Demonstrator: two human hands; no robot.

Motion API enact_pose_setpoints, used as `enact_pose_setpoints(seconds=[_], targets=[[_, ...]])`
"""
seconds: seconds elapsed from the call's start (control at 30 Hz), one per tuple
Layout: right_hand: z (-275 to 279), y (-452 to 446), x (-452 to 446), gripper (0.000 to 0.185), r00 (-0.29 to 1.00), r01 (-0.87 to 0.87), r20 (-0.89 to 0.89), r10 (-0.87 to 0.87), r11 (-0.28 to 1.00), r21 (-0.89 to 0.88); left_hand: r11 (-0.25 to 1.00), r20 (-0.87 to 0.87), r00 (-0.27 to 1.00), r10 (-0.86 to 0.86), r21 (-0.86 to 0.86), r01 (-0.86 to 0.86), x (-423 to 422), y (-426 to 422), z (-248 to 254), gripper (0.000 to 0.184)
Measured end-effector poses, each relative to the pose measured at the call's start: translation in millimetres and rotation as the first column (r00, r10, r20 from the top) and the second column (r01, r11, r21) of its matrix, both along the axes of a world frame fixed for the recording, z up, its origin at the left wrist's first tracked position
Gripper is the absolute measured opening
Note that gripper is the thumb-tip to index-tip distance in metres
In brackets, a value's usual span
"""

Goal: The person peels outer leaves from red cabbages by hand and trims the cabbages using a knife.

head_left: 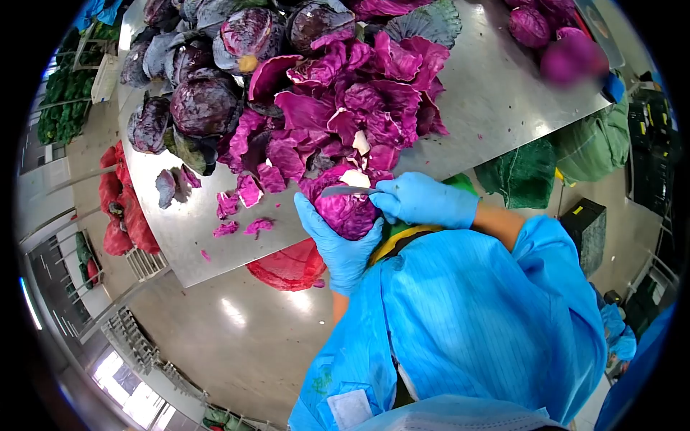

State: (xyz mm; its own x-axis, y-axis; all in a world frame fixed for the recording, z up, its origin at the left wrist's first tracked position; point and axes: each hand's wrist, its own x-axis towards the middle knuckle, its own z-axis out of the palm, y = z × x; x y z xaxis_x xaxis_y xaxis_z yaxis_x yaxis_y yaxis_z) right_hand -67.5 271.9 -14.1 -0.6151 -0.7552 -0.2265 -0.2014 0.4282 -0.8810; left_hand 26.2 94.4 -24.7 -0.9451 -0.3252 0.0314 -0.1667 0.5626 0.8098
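My left hand (336, 244), in a blue glove, cups a purple cabbage (350, 218) from below at the table's front edge. In my gloved right hand (424, 201) is a knife, its blade (346, 191) lying across the top of that cabbage beside a pale cut piece (355, 178). Just beyond is a heap of loose purple cabbage leaves (359, 93). Whole dark cabbages (205, 104) are piled to the left of the leaves. The knife's handle is hidden in my right fist.
Leaf scraps (228, 205) lie on the metal table (496, 93). Peeled cabbages (530, 27) sit at the far right in a container. A red mesh bag (291, 266) is below the front edge; green sacks (593, 140) and a dark crate (583, 233) stand at right.
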Motion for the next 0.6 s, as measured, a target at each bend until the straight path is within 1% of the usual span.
enact_pose_setpoints(seconds=[0.03,0.07,0.1,0.17,0.2,0.23,0.33,0.37,0.4,0.47,0.5,0.53,0.57,0.6], targets=[[13,2,-12,0.039,0.942,0.003,0.335,-0.017,0.999,0.042,1.000,0.002,1.000,-0.018,-0.008,0.018,-1,-2,1,0.132],[19,2,-21,0.042,0.775,-0.009,0.631,-0.044,0.997,0.081,0.999,0.006,0.999,-0.035,-0.016,0.035,-2,-3,3,0.132],[12,5,-27,0.050,0.722,-0.040,0.692,0.011,0.999,0.027,0.998,0.009,0.999,-0.051,-0.024,0.051,-2,-5,3,0.131],[16,4,-22,0.053,0.885,0.080,0.457,-0.088,0.996,0.035,0.997,-0.004,0.998,-0.061,-0.048,0.060,-2,-8,0,0.131],[18,2,-19,0.055,0.936,0.136,0.325,-0.136,0.990,0.024,0.996,-0.009,0.998,-0.062,-0.062,0.061,-1,-9,0,0.132],[12,-4,-12,0.061,0.953,0.289,0.099,-0.287,0.957,0.002,0.996,-0.015,0.998,-0.062,-0.058,0.061,-1,-8,0,0.131],[9,-16,-5,0.060,0.899,0.415,-0.110,-0.424,0.905,-0.095,0.999,0.039,0.999,-0.032,0.041,0.030,-3,-2,10,0.132],[0,-20,-8,0.057,0.870,0.492,0.071,-0.487,0.866,-0.089,0.996,0.031,0.997,-0.073,-0.054,0.075,-1,-6,5,0.134],[-2,-19,-13,0.055,0.806,0.563,0.256,-0.534,0.825,-0.053,0.993,0.025,0.997,-0.075,-0.086,0.077,1,-4,3,0.135],[-14,-16,-18,0.059,0.785,0.618,0.009,-0.619,0.784,0.064,0.985,0.016,0.997,-0.079,-0.152,0.081,4,1,1,0.137],[-10,-10,-17,0.062,0.847,0.513,0.065,-0.528,0.843,0.161,0.979,-0.005,0.990,-0.139,-0.153,0.136,7,-1,2,0.139],[10,-7,-17,0.066,0.890,0.396,0.133,-0.437,0.883,0.250,0.978,-0.021,0.982,-0.188,-0.090,0.186,9,-3,9,0.136],[21,-6,-12,0.069,0.920,0.354,0.092,-0.380,0.909,0.220,0.964,-0.017,0.999,-0.042,0.261,0.045,8,3,17,0.134],[16,-7,-6,0.069,0.927,0.361,0.033,-0.374,0.911,0.201,0.812,0.038,0.995,0.096,0.575,-0.100,8,7,23,0.132]])
